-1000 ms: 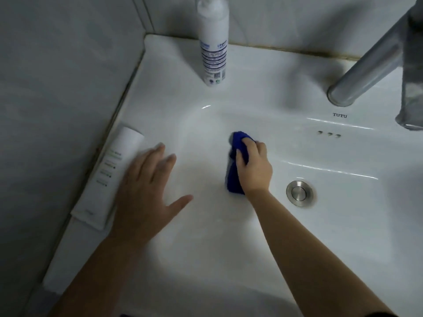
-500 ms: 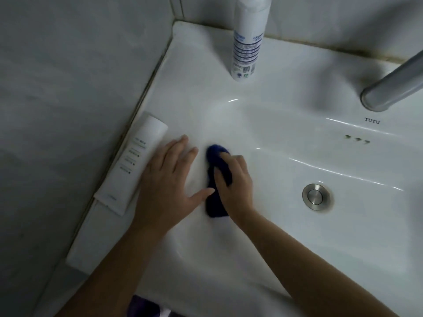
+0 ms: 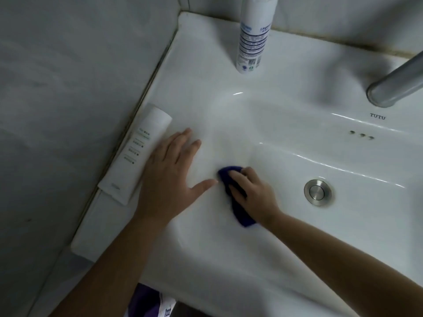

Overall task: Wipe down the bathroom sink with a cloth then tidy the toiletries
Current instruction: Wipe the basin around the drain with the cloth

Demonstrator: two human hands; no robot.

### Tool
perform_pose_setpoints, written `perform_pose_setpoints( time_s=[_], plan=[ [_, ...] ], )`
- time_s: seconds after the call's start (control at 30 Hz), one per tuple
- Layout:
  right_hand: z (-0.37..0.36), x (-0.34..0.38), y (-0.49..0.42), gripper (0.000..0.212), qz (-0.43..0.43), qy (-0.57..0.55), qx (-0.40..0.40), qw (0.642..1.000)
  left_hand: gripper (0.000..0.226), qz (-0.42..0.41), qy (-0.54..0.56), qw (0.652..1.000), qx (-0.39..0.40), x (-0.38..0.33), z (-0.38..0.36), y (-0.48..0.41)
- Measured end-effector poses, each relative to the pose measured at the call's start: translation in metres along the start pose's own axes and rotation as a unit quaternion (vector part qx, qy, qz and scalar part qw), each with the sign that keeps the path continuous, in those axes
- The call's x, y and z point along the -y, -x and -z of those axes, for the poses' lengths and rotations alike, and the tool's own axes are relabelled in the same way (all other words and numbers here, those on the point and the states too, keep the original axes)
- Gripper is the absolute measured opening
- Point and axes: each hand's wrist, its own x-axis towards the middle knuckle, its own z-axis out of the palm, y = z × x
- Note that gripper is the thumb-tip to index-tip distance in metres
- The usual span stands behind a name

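Head view: TUTU-marked sink (image 3: 206,65), left hand (image 3: 169,177) flat, right hand (image 3: 254,195) gripping blue cloth (image 3: 243,219).

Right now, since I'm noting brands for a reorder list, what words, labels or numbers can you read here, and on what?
"TUTU": printed on the back rim of the white sink, just below the faucet.
Standing bottle: blue lettering, fine print and a code patch, all too blurred to read.
Lying tube: several short printed lines, too small to read.
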Motion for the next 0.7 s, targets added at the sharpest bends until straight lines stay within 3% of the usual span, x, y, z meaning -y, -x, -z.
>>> perform_pose_setpoints(
  time_s=[0.1,0.13,0.17,0.27,0.33,0.4,0.47,0.5,0.57,0.63,0.7],
  plan=[
    [0.015,-0.038,-0.038,0.032,-0.224,0.056,-0.069,0.971,0.071,-0.001,-0.004,1.0,0.005,0.0,-0.001,0.0],
    [0.016,-0.04,-0.04,0.033,-0.261,0.056,-0.079,0.961,0.071,-0.003,-0.008,1.0,0.008,0.0,0.0,0.001],
    [0.015,-0.035,-0.031,0.033,-0.255,0.059,-0.071,0.962,0.071,-0.008,-0.013,1.0,0.011,-0.001,0.001,0.001],
    [0.014,-0.009,0.029,0.028,-0.031,0.047,0.025,0.998,0.069,-0.033,-0.046,0.998,0.008,-0.006,0.006,0.001],
    [0.029,-0.019,0.042,0.027,0.041,0.045,0.085,0.995,0.066,-0.065,-0.047,0.997,-0.007,-0.019,0.006,-0.002],
    [0.043,-0.043,0.021,0.024,-0.031,0.077,0.05,0.995,0.064,-0.099,-0.015,0.995,-0.016,-0.04,0.0,-0.01],
    [0.051,-0.064,0.003,0.03,-0.216,0.097,-0.037,0.971,0.062,-0.115,0.022,0.993,0.005,-0.061,-0.013,-0.018],
    [0.052,-0.067,0.003,0.033,-0.267,0.093,-0.054,0.958,0.062,-0.114,0.035,0.993,0.026,-0.07,-0.022,-0.022],
    [0.052,-0.057,0.03,0.033,-0.226,0.076,-0.028,0.971,0.062,-0.101,0.059,0.991,0.07,-0.086,-0.04,-0.027],
    [0.059,-0.043,0.072,0.03,-0.1,0.07,0.059,0.991,0.064,-0.084,0.081,0.988,0.104,-0.098,-0.058,-0.03],
    [0.081,-0.051,0.094,0.031,-0.044,0.09,0.124,0.987,0.066,-0.091,0.086,0.983,0.132,-0.108,-0.073,-0.031]
  ],
)
